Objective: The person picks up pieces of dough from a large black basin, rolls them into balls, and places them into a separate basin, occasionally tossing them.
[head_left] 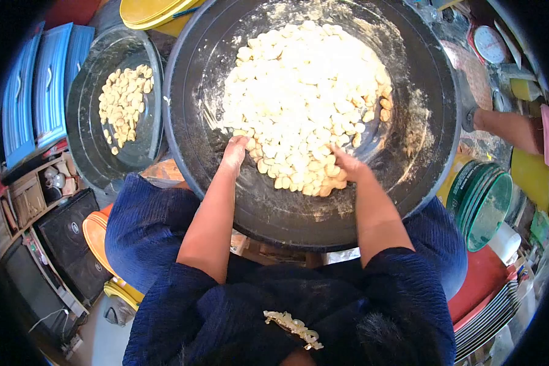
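Observation:
A heap of small, pale, flour-dusted pieces (305,104), like beans or bits of dough, lies in a large round black basin (274,229). The heap's top is washed out by glare. At its near left edge, my left hand (235,151) touches the pieces, its thumb straight and its other fingers partly buried. My right hand (349,166) presses in from the near right, thumb stretched out, fingers partly covered by pieces and slightly blurred. Both hands look open, on either side of the front of the heap.
A smaller dark basin (82,131) at the left holds more pale pieces. Stacked green buckets (482,204) stand at the right, near a dial scale (491,44). Another person's arm (509,129) reaches in from the right. Yellow lids (146,15) lie beyond the basin; blue drawers (49,85) stand far left.

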{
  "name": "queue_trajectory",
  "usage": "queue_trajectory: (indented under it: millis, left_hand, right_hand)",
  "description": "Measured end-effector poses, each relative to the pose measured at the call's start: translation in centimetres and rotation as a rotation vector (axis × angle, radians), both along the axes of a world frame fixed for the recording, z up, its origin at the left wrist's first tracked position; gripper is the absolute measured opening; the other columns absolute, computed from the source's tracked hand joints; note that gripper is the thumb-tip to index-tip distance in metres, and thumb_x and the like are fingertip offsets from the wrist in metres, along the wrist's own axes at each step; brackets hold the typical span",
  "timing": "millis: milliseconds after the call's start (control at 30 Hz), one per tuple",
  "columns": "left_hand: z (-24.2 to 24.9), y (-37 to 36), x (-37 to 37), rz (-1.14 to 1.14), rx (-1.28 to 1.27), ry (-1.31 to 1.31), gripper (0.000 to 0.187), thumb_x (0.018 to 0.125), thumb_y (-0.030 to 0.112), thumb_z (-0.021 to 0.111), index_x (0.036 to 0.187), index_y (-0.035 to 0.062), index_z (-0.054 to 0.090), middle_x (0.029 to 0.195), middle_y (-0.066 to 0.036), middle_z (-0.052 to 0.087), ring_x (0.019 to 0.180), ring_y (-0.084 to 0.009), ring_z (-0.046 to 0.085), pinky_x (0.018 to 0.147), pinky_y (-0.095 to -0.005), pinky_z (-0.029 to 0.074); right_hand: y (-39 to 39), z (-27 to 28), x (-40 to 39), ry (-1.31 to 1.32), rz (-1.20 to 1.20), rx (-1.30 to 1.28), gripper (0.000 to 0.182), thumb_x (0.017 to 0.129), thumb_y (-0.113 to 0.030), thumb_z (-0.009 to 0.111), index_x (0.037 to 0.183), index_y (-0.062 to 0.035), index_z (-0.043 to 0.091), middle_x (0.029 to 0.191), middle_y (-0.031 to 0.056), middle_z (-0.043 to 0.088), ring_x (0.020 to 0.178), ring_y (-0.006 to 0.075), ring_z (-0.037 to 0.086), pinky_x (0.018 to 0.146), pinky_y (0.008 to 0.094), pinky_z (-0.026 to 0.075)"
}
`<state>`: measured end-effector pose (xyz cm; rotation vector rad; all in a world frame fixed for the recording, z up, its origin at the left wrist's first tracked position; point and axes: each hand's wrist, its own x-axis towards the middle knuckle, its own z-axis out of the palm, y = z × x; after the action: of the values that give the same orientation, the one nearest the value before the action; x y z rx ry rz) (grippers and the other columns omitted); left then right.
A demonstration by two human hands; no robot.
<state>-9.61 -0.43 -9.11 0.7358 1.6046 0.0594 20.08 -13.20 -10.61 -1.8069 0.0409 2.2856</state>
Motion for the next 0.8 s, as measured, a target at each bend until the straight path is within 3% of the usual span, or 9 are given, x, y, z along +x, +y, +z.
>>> queue_trajectory:
  millis: [33, 100, 233, 300, 333, 400, 500, 633, 800]
  left_hand:
    - [-0.3, 0.4, 0.4, 0.117, -0.092, 0.008, 0.066, 0.082, 0.044, 0.049, 0.134, 0.0086, 0.028, 0.137, -0.014, 0.03, 0.126, -0.034, 0.026, 0.101, -0.047, 0.021]
    - [-1.5, 0.8, 0.7, 0.107, -0.117, -0.029, 0.072, 0.081, 0.051, 0.045, 0.135, 0.0097, 0.023, 0.139, -0.014, 0.025, 0.128, -0.0361, 0.022, 0.101, -0.05, 0.02]
    - [-0.9, 1.1, 1.5, -0.04, -0.131, 0.12, 0.06, 0.087, 0.045, 0.04, 0.132, 0.008, 0.028, 0.129, -0.014, 0.04, 0.115, -0.0263, 0.042, 0.095, -0.0427, 0.035]
    - [-4.5, 1.7, -0.8, 0.044, -0.106, -0.316, 0.054, 0.088, 0.043, 0.039, 0.128, 0.0062, 0.035, 0.123, -0.014, 0.047, 0.106, -0.0223, 0.052, 0.087, -0.0381, 0.044]
    - [1.9, 2.3, 1.5, 0.102, -0.294, -0.389, 0.05, 0.087, 0.041, 0.044, 0.121, 0.0036, 0.044, 0.116, -0.014, 0.053, 0.095, -0.0211, 0.058, 0.079, -0.0341, 0.05]
    - [0.1, -0.1, 1.7, 0.116, -0.362, -0.522, 0.05, 0.086, 0.041, 0.047, 0.119, 0.0029, 0.046, 0.113, -0.012, 0.055, 0.094, -0.0203, 0.058, 0.079, -0.0337, 0.05]
    - [1.2, -1.9, 4.8, 0.106, -0.419, -0.621, 0.048, 0.084, 0.04, 0.052, 0.114, 0.0028, 0.05, 0.107, -0.011, 0.058, 0.093, -0.0194, 0.059, 0.078, -0.0333, 0.05]
    - [2.2, -3.6, 6.7, 0.196, -0.485, -0.841, 0.043, 0.083, 0.037, 0.053, 0.11, 0.0038, 0.053, 0.098, -0.009, 0.062, 0.085, -0.0199, 0.061, 0.075, -0.0339, 0.051]
    - [4.0, -4.0, 5.0, 0.239, -0.413, -0.781, 0.031, 0.083, 0.021, 0.046, 0.109, 0.0046, 0.053, 0.096, -0.009, 0.062, 0.082, -0.0217, 0.062, 0.075, -0.0379, 0.051]
  right_hand:
    - [1.1, 0.9, -1.6, 0.101, -0.087, 0.092, 0.082, 0.079, -0.06, 0.047, 0.129, 0.0025, 0.032, 0.131, 0.018, 0.037, 0.115, 0.0293, 0.043, 0.095, 0.0429, 0.036]
    - [-0.7, -11.3, -6.5, 0.26, -0.298, 0.141, 0.075, 0.081, -0.056, 0.048, 0.129, -0.0008, 0.034, 0.127, 0.0142, 0.043, 0.111, 0.025, 0.047, 0.093, 0.0384, 0.039]
    - [5.1, -2.0, -13.5, 0.493, -0.445, 0.13, 0.07, 0.081, -0.051, 0.053, 0.129, -0.0028, 0.034, 0.125, 0.0123, 0.046, 0.109, 0.0227, 0.049, 0.091, 0.0354, 0.042]
    - [5.1, -1.6, -13.3, 0.537, -0.432, 0.244, 0.069, 0.081, -0.048, 0.054, 0.129, -0.0031, 0.033, 0.126, 0.0119, 0.045, 0.109, 0.0229, 0.048, 0.091, 0.036, 0.042]
    - [5.0, -1.4, -12.1, 0.543, -0.305, 0.356, 0.069, 0.081, -0.047, 0.055, 0.13, -0.0029, 0.032, 0.127, 0.0121, 0.043, 0.11, 0.0229, 0.048, 0.092, 0.0361, 0.041]
    - [5.4, -0.2, -8.4, 0.521, -0.15, 0.411, 0.069, 0.081, -0.041, 0.057, 0.132, -0.0042, 0.029, 0.13, 0.0142, 0.039, 0.111, 0.0238, 0.047, 0.093, 0.0372, 0.041]
    - [4.9, 3.7, -3.0, 0.232, -0.186, 0.326, 0.067, 0.078, -0.058, 0.049, 0.122, -0.0065, 0.046, 0.118, 0.0169, 0.05, 0.109, 0.0253, 0.05, 0.084, 0.0425, 0.048]
    - [2.0, 3.3, -3.4, 0.226, -0.265, 0.097, 0.056, 0.075, -0.04, 0.065, 0.115, -0.004, 0.051, 0.104, 0.0095, 0.058, 0.097, 0.019, 0.055, 0.078, 0.0379, 0.05]
    - [2.5, 7.8, -5.7, 0.092, -0.043, 0.496, 0.045, 0.074, -0.027, 0.066, 0.11, -0.0033, 0.054, 0.105, 0.0085, 0.057, 0.098, 0.0177, 0.053, 0.083, 0.0331, 0.044]
